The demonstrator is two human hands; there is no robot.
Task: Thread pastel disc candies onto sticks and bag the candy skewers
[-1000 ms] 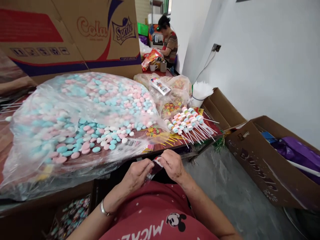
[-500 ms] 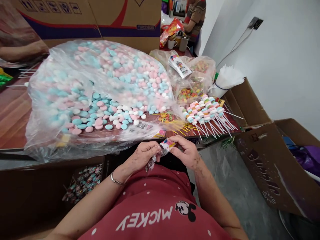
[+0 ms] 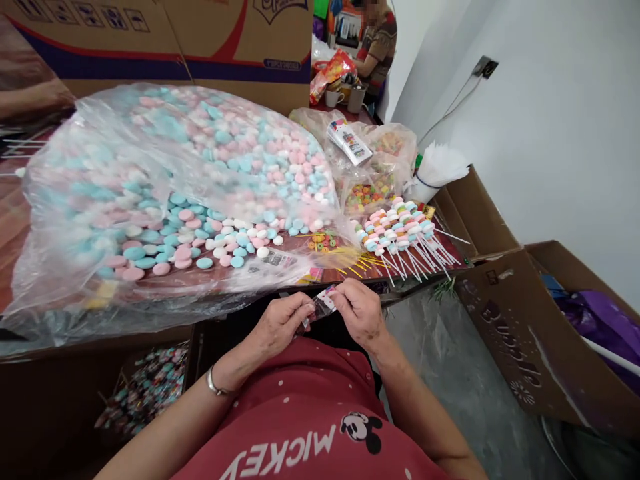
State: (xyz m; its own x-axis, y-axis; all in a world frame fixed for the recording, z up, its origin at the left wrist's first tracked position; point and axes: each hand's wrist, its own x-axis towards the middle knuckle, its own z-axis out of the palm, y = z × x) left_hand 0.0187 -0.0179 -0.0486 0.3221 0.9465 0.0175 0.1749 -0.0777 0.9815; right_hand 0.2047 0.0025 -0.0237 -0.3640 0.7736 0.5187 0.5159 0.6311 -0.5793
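Between my two hands, just in front of the table edge, is a small clear packet point(image 3: 325, 301) with a coloured printed label. My left hand point(image 3: 285, 319) pinches its lower left end, and my right hand point(image 3: 357, 312) grips the labelled end. The fingers hide most of what is inside. Beyond them on the table, a large clear bag point(image 3: 215, 153) spills pink, blue and white round candies. To its right, candy skewers point(image 3: 400, 227) lie in a pile with white sticks toward me. Yellow twist ties point(image 3: 357, 263) and small ring candies point(image 3: 323, 241) lie between.
A stack of printed cards point(image 3: 350, 142) rests on bags of ring candies. Behind the pile stands a cup of white bags point(image 3: 435, 170). Open cardboard boxes point(image 3: 510, 327) stand at right; wrapped candies point(image 3: 150, 387) fill a box lower left. People sit across the table.
My right fingers have closed tighter over the labelled end of the packet. The view has shifted, so the table things appear further left.
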